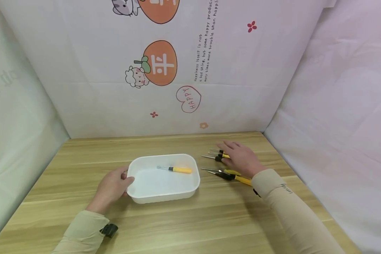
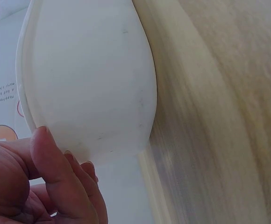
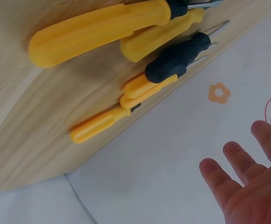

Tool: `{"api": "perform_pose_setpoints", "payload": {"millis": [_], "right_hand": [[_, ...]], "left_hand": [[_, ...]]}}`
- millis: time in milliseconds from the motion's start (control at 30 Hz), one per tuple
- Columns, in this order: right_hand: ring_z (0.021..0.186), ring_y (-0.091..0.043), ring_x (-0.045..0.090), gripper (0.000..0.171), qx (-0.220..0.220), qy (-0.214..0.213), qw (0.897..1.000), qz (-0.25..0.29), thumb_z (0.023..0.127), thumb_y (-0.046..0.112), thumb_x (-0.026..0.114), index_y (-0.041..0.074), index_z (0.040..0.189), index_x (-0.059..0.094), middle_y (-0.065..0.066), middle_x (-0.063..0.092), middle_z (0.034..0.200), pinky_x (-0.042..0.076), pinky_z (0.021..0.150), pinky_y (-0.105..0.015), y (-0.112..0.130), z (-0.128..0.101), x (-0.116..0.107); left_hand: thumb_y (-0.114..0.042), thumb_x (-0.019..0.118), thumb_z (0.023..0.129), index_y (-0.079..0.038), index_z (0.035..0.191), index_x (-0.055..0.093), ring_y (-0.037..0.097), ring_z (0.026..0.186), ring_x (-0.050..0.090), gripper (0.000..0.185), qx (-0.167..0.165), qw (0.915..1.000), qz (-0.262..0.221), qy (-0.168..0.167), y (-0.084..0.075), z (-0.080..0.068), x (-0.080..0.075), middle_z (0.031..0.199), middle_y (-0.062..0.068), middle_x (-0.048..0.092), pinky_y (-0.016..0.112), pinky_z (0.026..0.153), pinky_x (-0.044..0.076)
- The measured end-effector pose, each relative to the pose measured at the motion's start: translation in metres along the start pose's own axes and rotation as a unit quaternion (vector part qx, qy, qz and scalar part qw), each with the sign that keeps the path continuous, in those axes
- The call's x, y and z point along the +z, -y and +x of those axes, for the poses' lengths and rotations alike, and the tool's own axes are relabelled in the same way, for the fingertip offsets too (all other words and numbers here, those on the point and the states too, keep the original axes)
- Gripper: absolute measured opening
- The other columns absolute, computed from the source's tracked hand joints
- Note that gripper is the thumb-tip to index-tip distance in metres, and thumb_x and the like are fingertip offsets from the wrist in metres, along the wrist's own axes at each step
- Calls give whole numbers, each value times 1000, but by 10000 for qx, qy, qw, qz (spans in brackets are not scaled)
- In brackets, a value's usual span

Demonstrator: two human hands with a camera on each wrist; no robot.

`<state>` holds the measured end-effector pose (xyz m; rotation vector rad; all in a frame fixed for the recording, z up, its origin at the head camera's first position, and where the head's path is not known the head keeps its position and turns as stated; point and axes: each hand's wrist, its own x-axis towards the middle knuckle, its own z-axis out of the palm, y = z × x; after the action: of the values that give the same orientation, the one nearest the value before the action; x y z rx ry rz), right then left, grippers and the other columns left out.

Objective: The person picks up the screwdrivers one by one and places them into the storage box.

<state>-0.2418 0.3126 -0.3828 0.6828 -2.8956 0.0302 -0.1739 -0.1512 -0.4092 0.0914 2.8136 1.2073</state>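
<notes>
My left hand (image 1: 112, 187) pinches the left rim of a white plastic tray (image 1: 163, 198), thumb over the edge and fingers against the outside wall. Inside the tray lies a screwdriver (image 1: 181, 170) with a yellow handle and black collar. Over a group of screwdrivers right of the tray, my right hand (image 1: 242, 159) hovers with fingers spread, holding nothing. The right wrist view shows a large yellow-handled screwdriver (image 3: 98, 33), a black-handled screwdriver (image 3: 177, 58) and a small yellow screwdriver (image 3: 100, 125) among several on the table.
A wood-grain table (image 1: 184, 229) carries everything. Behind it rises a white printed backdrop (image 1: 114, 106), with white cloth walls (image 1: 343, 123) on both sides. The screwdrivers lie close together, shafts pointing left toward the tray.
</notes>
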Motion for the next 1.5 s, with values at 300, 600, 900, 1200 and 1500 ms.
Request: {"api": "perform_pose_setpoints", "payload": {"millis": [300, 600, 900, 1200, 1500], "right_hand": [[145, -48, 43, 65, 128, 161, 9998, -13, 103, 32, 67, 19, 161, 41, -18, 35, 166, 40, 115, -65, -14, -5, 2], [144, -46, 45, 64, 293, 188, 9993, -130, 104, 33, 66, 21, 161, 41, -18, 38, 165, 41, 115, -64, -27, -10, 6], [141, -49, 46, 64, 485, 249, 9984, -154, 103, 32, 66, 20, 161, 42, -19, 41, 163, 41, 113, -66, -34, -11, 7], [144, -48, 43, 63, 590, 301, 9977, -154, 104, 30, 65, 18, 161, 41, -19, 41, 163, 38, 116, -66, -42, -10, 14], [145, -49, 41, 64, 749, 479, 9958, -202, 104, 30, 66, 17, 161, 40, -20, 39, 164, 38, 114, -69, -53, -10, 18]], "left_hand": [[-18, 62, 103, 6, 151, 46, 16, 61, 63, 56, 15, 10000, -12, -17, 0, -1, -1, 104, 16, 66, 30, 54, 50], [-19, 62, 103, 4, 152, 46, 16, 61, 63, 56, -9, 10000, 23, 10, 0, -1, 0, 104, 15, 67, 30, 55, 50], [-18, 62, 103, 4, 152, 46, 17, 61, 64, 56, 0, 10000, 31, 1, 1, 0, 1, 103, 15, 67, 30, 54, 49], [-18, 62, 103, 5, 152, 45, 18, 62, 65, 57, 43, 10000, 40, -6, 3, -1, -1, 106, 17, 67, 30, 54, 49], [-19, 62, 103, 5, 153, 44, 20, 63, 66, 58, 62, 10000, 24, 33, 3, 0, -1, 105, 16, 67, 30, 54, 48]]}}
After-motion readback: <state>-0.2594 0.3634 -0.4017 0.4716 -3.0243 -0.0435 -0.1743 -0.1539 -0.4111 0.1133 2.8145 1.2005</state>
